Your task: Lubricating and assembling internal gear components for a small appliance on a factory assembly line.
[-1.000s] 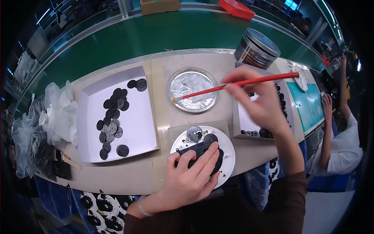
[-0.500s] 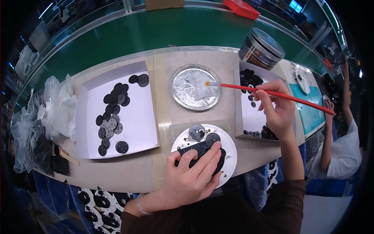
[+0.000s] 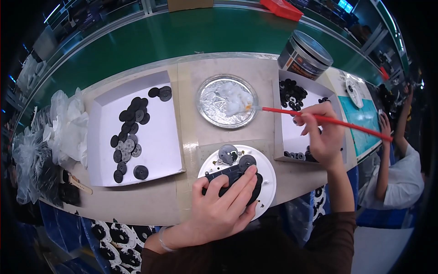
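Observation:
With my right hand (image 3: 325,137) I pinch the red handle of a paintbrush (image 3: 283,111). Its bristles rest in a white, grease-like paste (image 3: 233,98) in a shiny round metal dish (image 3: 200,112). Closer to me, my left hand (image 3: 221,208) is closed over a black plastic housing with gears (image 3: 226,177) on a round white base (image 3: 270,180). Its fingers press on the housing, beside a dark gear (image 3: 247,160) at its upper right. A grey round part (image 3: 226,153) sits farther back on the base. My palm and fingers cover part of the housing.
Left stands a white box (image 3: 159,130) of black and grey gears; right, another box (image 3: 292,130) holds small black parts. A large tin (image 3: 305,55) stands behind it. Plastic bags (image 3: 64,128) lie at far left. Another person (image 3: 398,171) works at far right.
My right hand and the brush have moved slightly down, and the bristles have shifted a little right and down in the paste. The left hand stays on the housing.

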A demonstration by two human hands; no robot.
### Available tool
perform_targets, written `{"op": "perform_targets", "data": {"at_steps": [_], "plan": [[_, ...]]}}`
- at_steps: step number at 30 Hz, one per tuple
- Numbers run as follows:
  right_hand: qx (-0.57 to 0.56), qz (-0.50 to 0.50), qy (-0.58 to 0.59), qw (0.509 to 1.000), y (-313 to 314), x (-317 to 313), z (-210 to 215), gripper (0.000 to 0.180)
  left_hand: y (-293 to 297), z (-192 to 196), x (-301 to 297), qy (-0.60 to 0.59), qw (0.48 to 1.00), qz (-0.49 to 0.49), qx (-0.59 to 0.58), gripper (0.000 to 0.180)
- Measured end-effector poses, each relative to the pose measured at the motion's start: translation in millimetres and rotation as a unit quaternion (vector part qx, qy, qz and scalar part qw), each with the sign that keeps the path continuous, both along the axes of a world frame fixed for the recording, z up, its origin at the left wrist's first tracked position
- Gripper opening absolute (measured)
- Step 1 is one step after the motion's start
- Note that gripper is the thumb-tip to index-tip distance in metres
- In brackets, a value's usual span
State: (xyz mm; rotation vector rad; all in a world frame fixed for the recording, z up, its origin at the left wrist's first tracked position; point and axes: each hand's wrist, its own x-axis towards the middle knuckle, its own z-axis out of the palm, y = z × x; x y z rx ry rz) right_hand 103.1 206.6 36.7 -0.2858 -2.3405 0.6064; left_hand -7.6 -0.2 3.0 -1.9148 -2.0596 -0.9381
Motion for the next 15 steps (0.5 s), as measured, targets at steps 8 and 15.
{"op": "perform_targets", "data": {"at_steps": [8, 15], "plan": [[-0.474, -0.112, 0.164, 0.858, 28.1, 16.3, 9.6, 0.017, 0.9, -4.1, 1.5, 0.01, 1.0, -0.004, 0.008, 0.035], [-0.477, -0.061, 0.216, 0.85, 4.9, 48.3, 16.6, 0.018, -2.5, -7.6, -1.4, 0.027, 1.0, 0.009, 0.008, 0.033]]}}
